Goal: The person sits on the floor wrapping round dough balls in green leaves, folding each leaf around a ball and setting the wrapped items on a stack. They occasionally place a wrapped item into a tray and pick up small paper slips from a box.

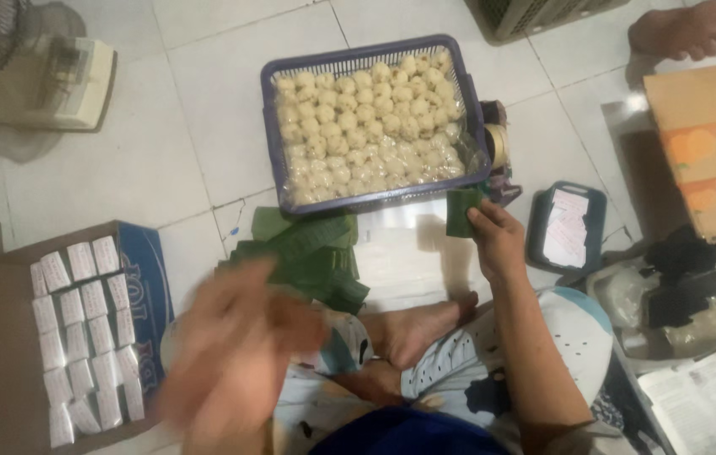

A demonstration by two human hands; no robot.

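Blurred left hand; leaf strip in right hand

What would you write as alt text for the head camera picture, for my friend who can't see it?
A person sitting on a tiled floor holds a folded green leaf in the right hand, beside a purple basket full of pale dough balls. The left hand is blurred, near a stack of green leaves and a cardboard box of white packets.

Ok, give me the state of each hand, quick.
Left hand: blurred, cannot tell.
Right hand: closed on a green leaf piece.
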